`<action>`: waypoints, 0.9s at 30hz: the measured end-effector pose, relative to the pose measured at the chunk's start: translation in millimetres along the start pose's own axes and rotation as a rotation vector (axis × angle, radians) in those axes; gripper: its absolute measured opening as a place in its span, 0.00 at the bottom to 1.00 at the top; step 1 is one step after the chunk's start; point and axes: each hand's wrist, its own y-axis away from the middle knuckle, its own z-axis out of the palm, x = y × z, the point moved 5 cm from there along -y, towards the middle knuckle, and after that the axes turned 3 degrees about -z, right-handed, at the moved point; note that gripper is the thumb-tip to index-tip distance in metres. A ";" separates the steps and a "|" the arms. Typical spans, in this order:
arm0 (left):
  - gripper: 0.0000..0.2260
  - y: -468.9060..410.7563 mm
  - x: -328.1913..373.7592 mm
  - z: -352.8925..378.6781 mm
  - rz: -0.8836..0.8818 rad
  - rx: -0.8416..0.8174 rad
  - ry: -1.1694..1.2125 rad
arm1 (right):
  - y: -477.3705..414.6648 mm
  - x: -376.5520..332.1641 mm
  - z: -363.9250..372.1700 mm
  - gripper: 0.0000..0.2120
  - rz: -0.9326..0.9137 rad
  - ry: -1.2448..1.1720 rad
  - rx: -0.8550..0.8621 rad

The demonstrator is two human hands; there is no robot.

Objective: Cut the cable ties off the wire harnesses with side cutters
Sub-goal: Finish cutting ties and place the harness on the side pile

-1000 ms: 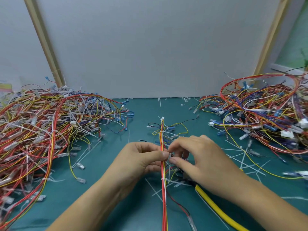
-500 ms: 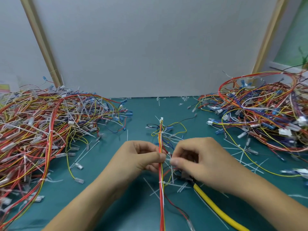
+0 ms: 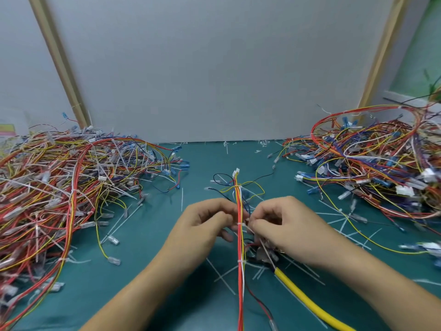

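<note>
1. The harness (image 3: 240, 247) is pinched over the counter (image 3: 167, 271) by the left hand (image 3: 205, 223); its tie (image 3: 240, 224) is pinched by the right hand (image 3: 288, 225).
2. It is judged light and floppy — best gripped close beside the tie.

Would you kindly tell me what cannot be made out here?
Side cutters: head view, blades hidden under the right hand, handle end cut off by the bottom edge.
Wire harness: head view, lower end cut off by the bottom edge.
Left pile of wires: head view, cut off by the left edge.

Open green mat (image 3: 202, 163) lies between two flanking wire heaps (image 3: 59, 187).
</note>
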 end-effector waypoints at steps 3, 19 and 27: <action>0.11 -0.2 -1.8 -2.9 0.052 0.088 -0.149 | 3.0 -2.9 2.5 0.06 -0.029 0.039 -0.030; 0.17 -9.3 -15.3 -5.9 0.028 0.001 0.144 | 10.6 -17.0 -2.3 0.08 -0.274 0.366 0.090; 0.18 -11.5 -17.6 -4.8 -0.004 -0.070 0.122 | 11.5 -18.4 -3.2 0.10 -0.239 0.182 0.028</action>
